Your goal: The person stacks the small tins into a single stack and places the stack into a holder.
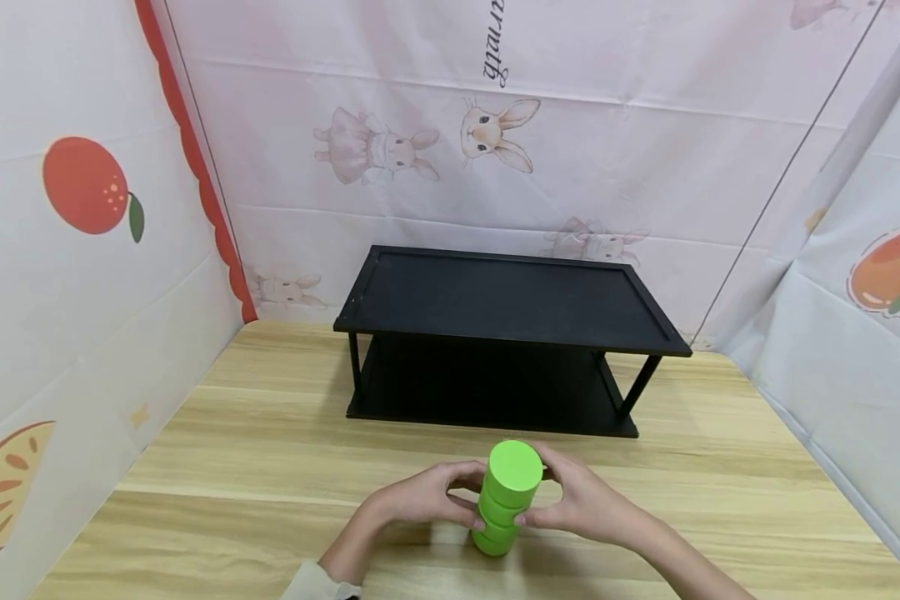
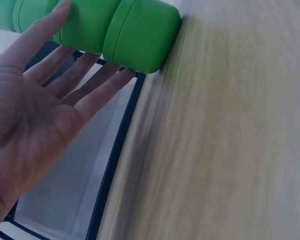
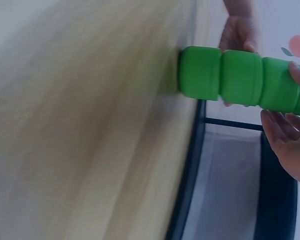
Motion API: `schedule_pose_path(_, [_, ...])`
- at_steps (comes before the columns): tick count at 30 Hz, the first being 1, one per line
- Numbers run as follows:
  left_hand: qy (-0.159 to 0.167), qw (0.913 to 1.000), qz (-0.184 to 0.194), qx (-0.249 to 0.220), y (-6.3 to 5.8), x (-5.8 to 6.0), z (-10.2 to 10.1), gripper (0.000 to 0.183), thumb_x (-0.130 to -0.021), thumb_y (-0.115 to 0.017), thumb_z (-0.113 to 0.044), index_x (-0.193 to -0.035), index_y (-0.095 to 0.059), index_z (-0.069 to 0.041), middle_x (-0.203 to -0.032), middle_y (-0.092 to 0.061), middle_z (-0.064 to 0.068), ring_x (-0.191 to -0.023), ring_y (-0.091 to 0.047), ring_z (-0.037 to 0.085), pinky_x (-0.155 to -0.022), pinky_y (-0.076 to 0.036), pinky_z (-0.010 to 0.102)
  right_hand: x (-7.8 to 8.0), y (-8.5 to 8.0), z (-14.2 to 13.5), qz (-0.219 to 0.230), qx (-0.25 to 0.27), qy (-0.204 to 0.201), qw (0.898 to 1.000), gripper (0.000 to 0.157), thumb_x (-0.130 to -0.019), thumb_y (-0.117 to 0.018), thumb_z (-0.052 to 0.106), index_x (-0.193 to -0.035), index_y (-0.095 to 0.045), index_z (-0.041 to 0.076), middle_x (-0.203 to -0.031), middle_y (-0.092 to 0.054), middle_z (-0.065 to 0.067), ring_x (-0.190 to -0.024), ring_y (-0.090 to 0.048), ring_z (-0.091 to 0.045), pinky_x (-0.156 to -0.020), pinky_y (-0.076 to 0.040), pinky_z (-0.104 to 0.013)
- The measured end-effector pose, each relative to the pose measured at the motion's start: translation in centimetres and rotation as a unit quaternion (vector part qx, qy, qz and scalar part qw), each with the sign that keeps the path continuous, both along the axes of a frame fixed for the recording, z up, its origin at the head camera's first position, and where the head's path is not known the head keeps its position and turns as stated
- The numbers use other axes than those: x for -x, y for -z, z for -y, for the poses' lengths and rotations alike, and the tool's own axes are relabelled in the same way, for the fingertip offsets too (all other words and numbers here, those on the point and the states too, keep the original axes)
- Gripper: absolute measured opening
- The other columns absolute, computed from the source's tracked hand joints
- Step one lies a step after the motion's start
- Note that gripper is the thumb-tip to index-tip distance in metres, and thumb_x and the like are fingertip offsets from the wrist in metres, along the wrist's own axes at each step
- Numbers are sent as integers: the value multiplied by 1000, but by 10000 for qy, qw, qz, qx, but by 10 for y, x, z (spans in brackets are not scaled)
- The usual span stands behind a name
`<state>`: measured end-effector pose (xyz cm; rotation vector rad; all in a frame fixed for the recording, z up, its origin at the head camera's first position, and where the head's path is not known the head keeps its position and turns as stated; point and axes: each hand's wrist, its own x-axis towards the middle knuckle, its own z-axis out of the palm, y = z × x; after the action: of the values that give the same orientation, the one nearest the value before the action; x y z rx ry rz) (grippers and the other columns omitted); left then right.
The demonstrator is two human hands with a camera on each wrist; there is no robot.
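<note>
A bright green segmented cylinder (image 1: 504,496) stands upright on the wooden table near its front; rounded sections with grooves between them run along it. I cannot tell whether it is one piece or a stack. From the left, my left hand (image 1: 423,498) holds it between thumb and fingers. My right hand (image 1: 588,504) grips the opposite side, its thumb on the near face. In the left wrist view the left hand's fingers (image 2: 97,87) reach along the cylinder (image 2: 142,35), with the thumb across its front. Both hands also meet the cylinder (image 3: 240,75) in the right wrist view.
Behind the hands stands a black two-tier rack (image 1: 510,300), with thin posts between a framed top and a lower shelf. Printed cloth walls (image 1: 420,100) with rabbits and fruit enclose the wooden table (image 1: 270,467) at the back and both sides.
</note>
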<state>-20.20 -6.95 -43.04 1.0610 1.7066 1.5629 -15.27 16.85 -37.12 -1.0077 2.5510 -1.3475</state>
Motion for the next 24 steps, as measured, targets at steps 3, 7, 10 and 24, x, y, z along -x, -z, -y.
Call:
schedule_pose_path(3, [-13,10000,-34,52,0,0,0,56,-79,-70,-3,-130,-47,-8,-119,-53,0,-113,-47,15,-92,-44,28,0,7,-1,201,-116,38,9997,64,-73,-78,27,-127,-48,12,-117,-56,3,-106,-52,-15,-85,-48,-34])
schedule_pose_path(7, [-91,9997,-87,195,2,0,0,57,-77,-72,-4,-129,-49,-8,-118,-54,-2,-113,-48,14,-92,-43,27,-1,16,0,239,-339,139,9990,63,-72,-79,25,-125,-48,10,-114,-56,4,-103,-54,-14,-84,-49,-32])
schedule_pose_path(10, [-233,9987,-245,382,3,-1,0,56,-76,-74,-6,-127,-50,-10,-116,-55,-4,-111,-49,12,-94,-41,28,-3,22,2,261,-323,155,9990,63,-71,-79,20,-124,-47,7,-113,-56,1,-101,-54,-15,-82,-50,-31])
schedule_pose_path(24, [-335,9978,86,557,5,-5,-2,49,-71,-73,6,-115,-52,-4,-110,-56,0,-103,-55,13,-87,-46,23,-7,50,10,771,-305,248,9963,59,-68,-81,14,-116,-49,1,-109,-56,-7,-98,-58,-19,-78,-51,-26])
